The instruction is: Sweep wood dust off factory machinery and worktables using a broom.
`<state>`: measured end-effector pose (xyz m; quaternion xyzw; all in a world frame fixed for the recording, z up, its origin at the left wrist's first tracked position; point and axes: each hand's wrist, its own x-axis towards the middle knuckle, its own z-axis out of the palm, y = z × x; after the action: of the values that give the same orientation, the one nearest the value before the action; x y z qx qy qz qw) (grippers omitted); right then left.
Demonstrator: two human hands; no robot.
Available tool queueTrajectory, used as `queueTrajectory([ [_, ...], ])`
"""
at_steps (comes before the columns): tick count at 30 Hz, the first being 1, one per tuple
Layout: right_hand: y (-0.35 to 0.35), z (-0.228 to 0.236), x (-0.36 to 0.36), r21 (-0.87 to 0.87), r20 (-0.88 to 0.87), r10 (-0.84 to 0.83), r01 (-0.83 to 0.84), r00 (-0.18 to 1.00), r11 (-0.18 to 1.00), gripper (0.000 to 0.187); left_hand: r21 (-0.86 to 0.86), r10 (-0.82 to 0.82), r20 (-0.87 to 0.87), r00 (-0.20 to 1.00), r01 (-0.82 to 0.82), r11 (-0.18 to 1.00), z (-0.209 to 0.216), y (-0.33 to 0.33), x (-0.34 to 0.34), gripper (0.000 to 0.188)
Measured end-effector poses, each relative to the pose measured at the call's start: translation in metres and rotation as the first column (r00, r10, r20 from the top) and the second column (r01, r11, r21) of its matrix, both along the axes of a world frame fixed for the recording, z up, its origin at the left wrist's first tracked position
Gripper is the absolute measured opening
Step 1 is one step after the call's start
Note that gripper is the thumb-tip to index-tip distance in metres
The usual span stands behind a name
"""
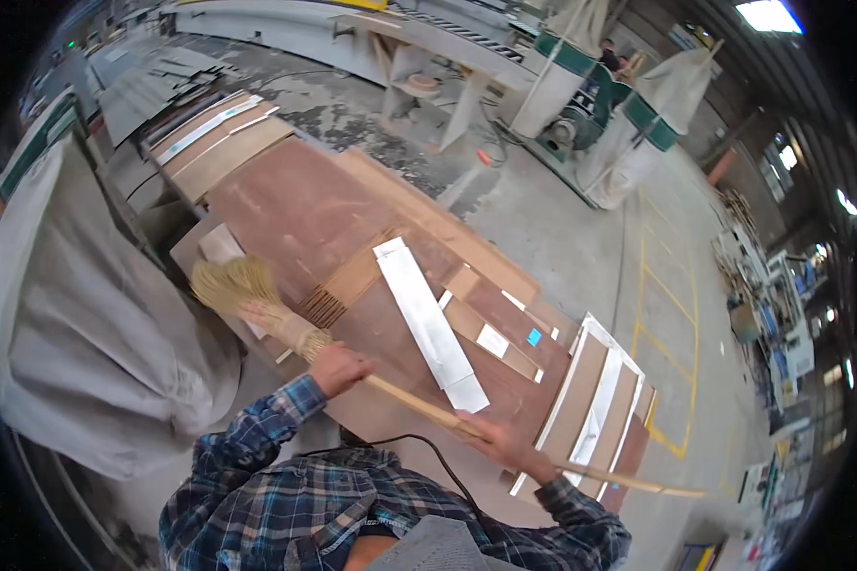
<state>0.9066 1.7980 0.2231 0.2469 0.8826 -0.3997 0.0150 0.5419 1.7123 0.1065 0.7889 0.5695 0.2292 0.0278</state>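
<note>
Across my body lies a straw broom [286,326], its wooden handle slanting down to the right and its bristle head at the left, over the edge of the stacked boards. My left hand [338,369] is closed round the broom just below the bristle binding. Farther down the handle, my right hand [505,444] grips it with the fingers wrapped round. Ahead of me is a large reddish-brown board [300,195]. On it lie a long white strip [428,319], a row of thin brown slats [322,306] and a narrow brown panel with white pieces [505,352].
A big grey dust bag [95,314] hangs close on my left. Panels with white strips [581,404] stand stacked at the right end. Beyond the boards is a dust collector [581,114] with pale bags, near another person [611,57]. A dark cable [438,452] crosses before me.
</note>
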Motion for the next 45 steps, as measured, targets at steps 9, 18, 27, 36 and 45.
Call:
queueTrajectory([
  [9, -0.083, -0.067, -0.150, -0.441, -0.200, -0.278, 0.167, 0.940, 0.882, 0.032, 0.393, 0.490, 0.180, 0.853, -0.519, 0.759, 0.110, -0.146, -0.092, 0.037],
  [18, -0.124, 0.011, -0.264, -0.606, -0.234, -0.350, 0.146, 0.907, 0.782, 0.041, 0.636, 0.932, 0.087, 0.353, -0.740, 0.221, 0.177, -0.377, -0.136, 0.033],
  [27, -0.177, -0.121, -0.353, -0.377, -0.256, 0.067, -0.163, 0.964, 0.912, 0.047, 0.729, 0.998, -0.045, 0.048, -0.682, 0.066, 0.211, -0.430, -0.215, 0.039],
  [36, -0.101, -0.285, -0.364, -0.228, -0.004, 0.315, -0.308, 0.949, 0.924, 0.025, 0.716, 0.999, -0.011, -0.052, -0.698, -0.029, 0.238, -0.430, -0.338, 0.037],
  [45, -0.035, -0.096, -0.496, -0.411, -0.176, 0.080, -0.147, 0.981, 0.900, 0.050, 0.782, 0.972, -0.155, -0.178, -0.623, 0.010, 0.260, -0.426, -0.386, 0.020],
])
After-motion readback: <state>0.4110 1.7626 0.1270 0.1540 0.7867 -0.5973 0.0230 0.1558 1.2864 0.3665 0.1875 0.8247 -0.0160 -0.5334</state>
